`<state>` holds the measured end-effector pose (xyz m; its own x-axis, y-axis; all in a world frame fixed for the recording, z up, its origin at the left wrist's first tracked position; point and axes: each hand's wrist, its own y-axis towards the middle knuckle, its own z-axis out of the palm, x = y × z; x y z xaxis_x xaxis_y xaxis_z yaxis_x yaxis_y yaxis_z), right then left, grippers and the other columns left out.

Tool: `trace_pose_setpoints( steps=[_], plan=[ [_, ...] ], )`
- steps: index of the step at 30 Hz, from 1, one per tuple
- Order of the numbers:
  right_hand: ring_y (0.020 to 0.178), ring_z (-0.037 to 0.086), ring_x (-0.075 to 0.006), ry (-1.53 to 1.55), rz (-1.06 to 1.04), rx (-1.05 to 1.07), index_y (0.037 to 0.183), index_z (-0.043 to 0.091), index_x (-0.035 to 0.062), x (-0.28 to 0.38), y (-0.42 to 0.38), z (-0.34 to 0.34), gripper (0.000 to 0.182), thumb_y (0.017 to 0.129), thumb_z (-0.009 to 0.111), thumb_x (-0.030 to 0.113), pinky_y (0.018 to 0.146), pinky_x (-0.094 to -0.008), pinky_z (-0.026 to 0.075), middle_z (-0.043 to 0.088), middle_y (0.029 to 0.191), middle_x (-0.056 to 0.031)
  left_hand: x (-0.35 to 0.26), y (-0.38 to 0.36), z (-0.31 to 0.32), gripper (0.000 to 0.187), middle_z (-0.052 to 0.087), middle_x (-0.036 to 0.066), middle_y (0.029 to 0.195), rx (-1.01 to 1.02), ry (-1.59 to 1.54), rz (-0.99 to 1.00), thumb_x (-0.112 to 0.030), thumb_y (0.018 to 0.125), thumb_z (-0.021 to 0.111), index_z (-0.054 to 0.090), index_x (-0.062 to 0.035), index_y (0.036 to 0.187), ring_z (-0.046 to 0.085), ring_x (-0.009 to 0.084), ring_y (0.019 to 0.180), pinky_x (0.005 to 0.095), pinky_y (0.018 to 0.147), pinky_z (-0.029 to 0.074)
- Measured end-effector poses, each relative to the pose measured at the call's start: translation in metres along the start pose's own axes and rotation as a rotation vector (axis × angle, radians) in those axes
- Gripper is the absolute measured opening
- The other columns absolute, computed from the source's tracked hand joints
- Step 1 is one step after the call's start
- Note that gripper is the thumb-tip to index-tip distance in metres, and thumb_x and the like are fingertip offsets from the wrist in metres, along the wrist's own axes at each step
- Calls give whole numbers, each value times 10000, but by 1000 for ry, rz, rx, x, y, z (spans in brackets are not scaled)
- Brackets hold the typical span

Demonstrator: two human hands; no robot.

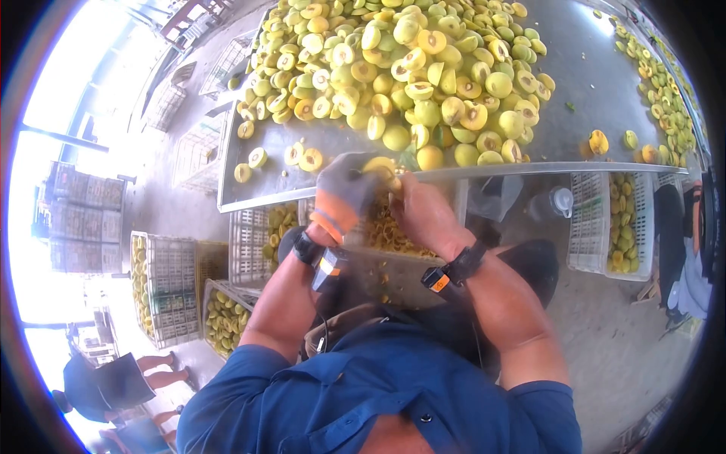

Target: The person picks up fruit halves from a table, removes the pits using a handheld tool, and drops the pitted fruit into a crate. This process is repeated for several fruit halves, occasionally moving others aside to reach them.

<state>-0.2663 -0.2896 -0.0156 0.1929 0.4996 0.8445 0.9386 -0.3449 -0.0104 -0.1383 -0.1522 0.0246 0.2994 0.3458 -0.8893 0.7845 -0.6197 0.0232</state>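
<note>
My left hand [344,193], in a grey and orange glove, is closed round a yellow-green stone fruit [380,165] at the front edge of the metal table. Bare, my right hand [422,216] meets it from the other side, its fingers bent together against the fruit. Whether a small tool or a stone sits in those fingers is hidden. Beyond both hands rises a big heap of halved stone fruit [423,83], several with brown stones showing. Below them, a crate holds small cut fruit pieces [393,234].
The metal table [560,129] has a raised front rim. Fruit-filled crates stand at left [162,287] and right [597,227]. A clear plastic jug [560,203] is under the table's right part. More fruit [662,98] lines the far right. Another person [113,382] is at lower left.
</note>
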Motion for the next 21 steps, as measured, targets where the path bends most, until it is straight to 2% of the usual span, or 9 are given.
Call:
trace_pose_setpoints(
  steps=[2,5,8,11,12,14,17,19,21],
  plan=[
    [828,687,-512,-19,-44,-26,1187,567,-25,-3,0,1,251,997,623,130,751,-582,512,707,861,-293,8,1,1,336,786,101,1077,-1,-20,-7,-44,962,740,717,27,1290,699,91,814,243,654,562],
    [847,689,-500,362,-181,133,1109,656,-40,-15,7,10,247,990,607,170,780,-537,530,714,874,-296,6,-2,1,339,783,97,1069,28,-175,-28,-42,970,731,707,25,1301,694,91,788,228,639,554],
    [766,676,-421,548,-181,232,1108,682,-38,-7,4,9,240,994,605,159,752,-506,523,715,836,-234,6,-2,-3,349,770,114,1120,65,-135,-60,-28,968,720,696,29,1311,720,139,887,265,744,586],
    [764,616,-204,602,97,396,1112,681,-20,10,2,-14,192,1025,625,141,729,-375,519,698,868,-94,43,7,-8,346,751,142,1180,157,-672,-66,-59,986,705,680,42,1317,715,201,1022,317,892,585],
    [748,603,-159,598,95,396,1106,681,-13,8,2,-11,180,1033,628,143,705,-350,514,691,867,-66,38,3,-7,342,745,161,1197,81,-346,56,-68,999,683,674,44,1322,711,226,1055,332,928,576],
    [671,595,-152,502,-204,234,1072,684,4,-18,7,21,177,1042,620,166,608,-357,491,672,833,-65,38,3,10,336,736,204,1205,-80,94,230,-81,1010,634,665,44,1320,714,295,1087,367,957,569],
    [577,525,-118,584,-12,440,1030,626,56,5,-2,2,135,1054,608,188,498,-345,401,568,745,-17,46,4,27,332,731,233,1163,-167,110,211,-55,974,602,674,31,1286,718,373,1060,403,927,575],
    [547,474,-103,904,293,630,998,569,90,8,-7,0,121,1061,594,191,475,-326,358,486,709,13,49,4,30,327,732,208,1092,-228,366,412,-35,912,634,687,25,1230,718,393,988,419,868,582],
    [522,434,-90,1059,457,741,976,523,113,13,-10,-5,131,1065,584,188,459,-306,327,422,686,35,52,5,29,315,737,200,1098,-164,185,410,-36,925,633,688,27,1230,724,383,985,418,856,585]
  ],
)
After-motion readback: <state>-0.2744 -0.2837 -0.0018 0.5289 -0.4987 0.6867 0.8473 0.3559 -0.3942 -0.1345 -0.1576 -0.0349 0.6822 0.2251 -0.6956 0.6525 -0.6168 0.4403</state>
